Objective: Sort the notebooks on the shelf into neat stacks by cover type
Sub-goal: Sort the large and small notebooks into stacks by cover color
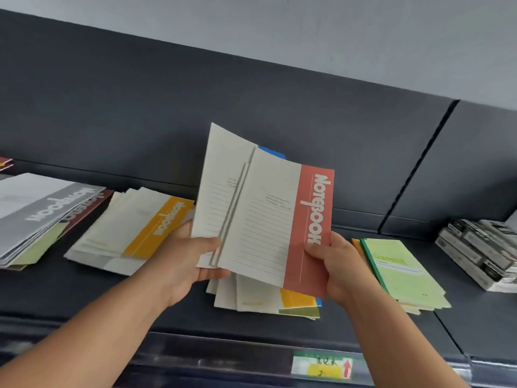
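Observation:
Both hands hold a small fan of notebooks up above the dark shelf (84, 292). The front one is cream with a red spine band (310, 228) reading "Notebook". My right hand (338, 267) pinches its lower red corner. My left hand (193, 256) grips the cream notebooks (221, 191) behind it at their lower left edge; a blue corner shows behind them. Under the held bunch lies a loose pile (265, 299) with yellow, green and blue covers. To the left lies a yellow-banded stack (134, 228), and further left a grey-banded stack (36, 208).
A stack of green notebooks (402, 273) lies to the right of my right hand. Black-and-white boxed items (481, 253) are piled at the far right. A price label (321, 366) sits on the shelf's front rail. The dark back panel rises behind everything.

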Tool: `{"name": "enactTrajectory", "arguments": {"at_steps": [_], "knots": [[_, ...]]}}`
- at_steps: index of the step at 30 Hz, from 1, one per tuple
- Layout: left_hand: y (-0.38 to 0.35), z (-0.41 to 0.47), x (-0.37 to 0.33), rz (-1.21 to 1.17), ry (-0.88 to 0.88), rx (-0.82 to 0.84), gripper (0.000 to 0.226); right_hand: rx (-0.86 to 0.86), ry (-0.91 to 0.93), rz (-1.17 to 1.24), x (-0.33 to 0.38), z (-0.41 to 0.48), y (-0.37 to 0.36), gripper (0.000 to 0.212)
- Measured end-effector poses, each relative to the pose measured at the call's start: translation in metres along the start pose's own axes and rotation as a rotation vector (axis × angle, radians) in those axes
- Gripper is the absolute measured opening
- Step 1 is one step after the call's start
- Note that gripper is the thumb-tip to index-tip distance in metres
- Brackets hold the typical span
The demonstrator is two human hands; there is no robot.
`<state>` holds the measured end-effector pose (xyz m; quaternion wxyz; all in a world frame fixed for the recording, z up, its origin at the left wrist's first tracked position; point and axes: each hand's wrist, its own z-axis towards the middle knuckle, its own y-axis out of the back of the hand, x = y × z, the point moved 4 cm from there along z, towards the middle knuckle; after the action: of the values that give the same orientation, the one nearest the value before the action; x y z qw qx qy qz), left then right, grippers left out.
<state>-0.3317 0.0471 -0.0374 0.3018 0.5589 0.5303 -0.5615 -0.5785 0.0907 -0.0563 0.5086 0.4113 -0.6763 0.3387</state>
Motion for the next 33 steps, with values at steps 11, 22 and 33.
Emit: {"name": "enactTrajectory", "arguments": {"at_steps": [11, 22, 33], "knots": [[-0.056, -0.037, 0.026, -0.043, -0.064, -0.223, 0.022, 0.176, -0.054, 0.022, -0.009, 0.011, 0.040, 0.026], [-0.034, -0.045, 0.009, 0.044, -0.111, -0.288, 0.018, 0.377, -0.041, 0.048, 0.013, -0.007, 0.005, 0.026], [0.086, -0.071, -0.021, -0.053, -0.087, -0.450, 0.022, 0.375, -0.035, 0.007, 0.007, -0.007, -0.095, 0.018]]}}
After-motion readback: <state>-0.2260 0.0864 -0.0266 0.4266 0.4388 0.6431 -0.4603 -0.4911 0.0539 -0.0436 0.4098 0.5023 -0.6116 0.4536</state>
